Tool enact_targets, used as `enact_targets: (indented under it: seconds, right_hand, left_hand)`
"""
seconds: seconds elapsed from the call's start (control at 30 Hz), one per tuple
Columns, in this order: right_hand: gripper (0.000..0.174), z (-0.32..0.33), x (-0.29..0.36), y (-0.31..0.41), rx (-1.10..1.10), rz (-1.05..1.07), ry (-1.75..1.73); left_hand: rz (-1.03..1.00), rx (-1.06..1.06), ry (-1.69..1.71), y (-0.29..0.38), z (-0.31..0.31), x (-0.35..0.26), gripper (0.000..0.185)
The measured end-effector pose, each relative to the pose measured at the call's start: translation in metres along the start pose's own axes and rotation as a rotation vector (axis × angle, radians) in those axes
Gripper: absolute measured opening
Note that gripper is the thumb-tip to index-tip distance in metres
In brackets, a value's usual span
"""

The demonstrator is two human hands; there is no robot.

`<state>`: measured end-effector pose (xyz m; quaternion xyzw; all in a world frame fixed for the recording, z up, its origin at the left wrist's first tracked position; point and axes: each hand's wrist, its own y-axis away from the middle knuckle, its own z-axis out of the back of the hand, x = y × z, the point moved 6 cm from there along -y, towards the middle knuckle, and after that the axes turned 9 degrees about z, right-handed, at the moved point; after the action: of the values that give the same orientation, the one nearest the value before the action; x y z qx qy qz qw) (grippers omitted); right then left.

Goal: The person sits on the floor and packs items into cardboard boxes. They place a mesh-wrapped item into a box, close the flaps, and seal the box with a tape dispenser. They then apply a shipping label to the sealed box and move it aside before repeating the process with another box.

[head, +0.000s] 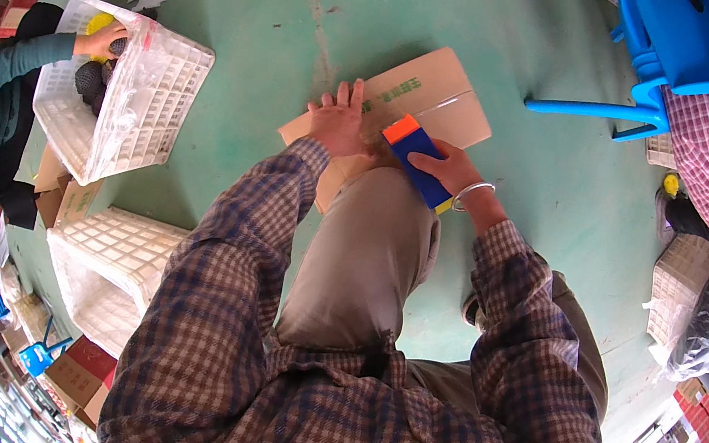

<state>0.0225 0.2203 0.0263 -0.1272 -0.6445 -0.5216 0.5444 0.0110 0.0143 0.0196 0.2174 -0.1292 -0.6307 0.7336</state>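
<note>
A closed brown cardboard box (pixel 449 91) with green printing lies on the floor in front of my knee. Along its seam toward the right end runs a shiny strip of clear tape (pixel 450 99). My left hand (pixel 339 124) rests palm down on the box's left part, fingers spread, holding nothing. In my right hand (pixel 448 169) is a blue tape dispenser (pixel 419 162) with an orange end, tilted over the near side of the box. Its underside is hidden. My knee covers part of the box's near edge.
White plastic crates (pixel 161 89) stand on the left, where another person's hand (pixel 106 41) reaches among netted items. A second crate (pixel 117 248) sits nearer me. A blue plastic chair (pixel 676 49) is at upper right, beside a person in checked clothing. A plastic-lined crate (pixel 681 291) stands right.
</note>
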Motion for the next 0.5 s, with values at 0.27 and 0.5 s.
enact_targets:
  seconds: [0.27, 0.5]
  right_hand:
    - [0.056, 0.000, 0.003, 0.008, 0.081, -0.059, -0.047]
    - [0.057, 0.013, -0.023, 0.051, 0.040, -0.062, 0.068]
  left_hand:
    - [-0.005, 0.010, 0.001, -0.001, -0.002, 0.000, 0.134]
    - [0.010, 0.036, -0.051, 0.001, 0.003, -0.004, 0.134]
